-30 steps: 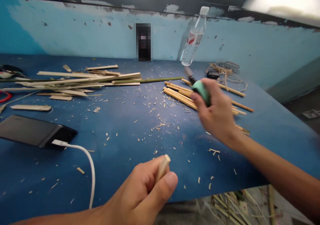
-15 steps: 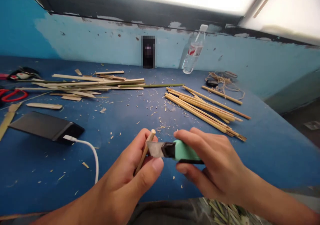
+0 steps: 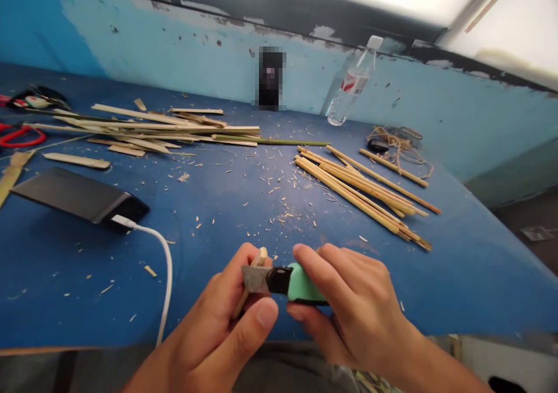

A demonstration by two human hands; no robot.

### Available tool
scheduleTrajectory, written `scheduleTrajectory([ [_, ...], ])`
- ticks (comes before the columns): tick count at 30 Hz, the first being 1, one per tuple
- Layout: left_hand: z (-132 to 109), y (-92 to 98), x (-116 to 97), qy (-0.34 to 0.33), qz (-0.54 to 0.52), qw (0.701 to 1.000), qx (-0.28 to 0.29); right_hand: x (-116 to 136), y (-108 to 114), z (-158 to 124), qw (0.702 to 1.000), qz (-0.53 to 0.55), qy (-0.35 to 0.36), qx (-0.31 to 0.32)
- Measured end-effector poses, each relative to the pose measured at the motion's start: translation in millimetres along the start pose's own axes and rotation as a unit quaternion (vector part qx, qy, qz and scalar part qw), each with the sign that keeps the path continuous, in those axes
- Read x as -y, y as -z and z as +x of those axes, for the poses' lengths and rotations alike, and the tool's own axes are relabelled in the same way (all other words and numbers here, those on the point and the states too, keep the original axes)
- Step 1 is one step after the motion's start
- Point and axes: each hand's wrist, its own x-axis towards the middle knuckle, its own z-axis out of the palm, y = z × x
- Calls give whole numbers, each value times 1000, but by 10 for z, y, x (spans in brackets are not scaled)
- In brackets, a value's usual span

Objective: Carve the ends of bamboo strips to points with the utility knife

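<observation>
Near the table's front edge, my left hand [image 3: 231, 317] is closed around a thin wooden stick [image 3: 260, 257], whose pale cut end pokes up past the fingers. My right hand [image 3: 349, 306] grips a utility knife [image 3: 305, 285] with a mint-green and black handle. Its short, wide blade lies across the stick, just below the top end, above my left thumb. The lower part of the stick is mostly hidden by my left hand.
Several round sticks [image 3: 353, 189] lie at the right, split strips [image 3: 174, 128] at the left. A power bank [image 3: 78, 195] with a white cable [image 3: 165, 265], red scissors [image 3: 21, 136], a water bottle [image 3: 351, 85] and tangled string [image 3: 394, 143] surround them. Shavings are scattered mid-table.
Both hands, the stick and the knife sit slightly lower and further left in the view. The blade now crosses further over the stick. The camera's view has tilted a little.
</observation>
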Motion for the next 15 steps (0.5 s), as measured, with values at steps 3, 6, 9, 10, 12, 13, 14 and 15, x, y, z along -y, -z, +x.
scheduleTrajectory([
  [3,-20,-20,29,-8,-24,1000,-18,3,-20,-9,1000,12,1,9],
  [6,-32,-50,56,18,-17,999,-44,-4,-42,-32,999,35,-7,14],
  [9,-32,-61,97,28,-9,999,-40,-19,-66,-69,999,35,-12,4],
  [10,-28,-58,115,23,-13,999,-37,-23,-74,-81,999,35,-13,4],
  [12,-16,-44,153,14,-29,999,-36,-28,-87,-102,999,40,-16,14],
  [13,-9,-34,170,12,-37,999,-34,-28,-92,-109,999,45,-19,21],
  [14,-4,-26,187,12,-44,999,-29,-26,-97,-114,998,51,-24,26],
  [15,0,-19,202,14,-49,998,-23,-24,-100,-117,998,57,-28,30],
])
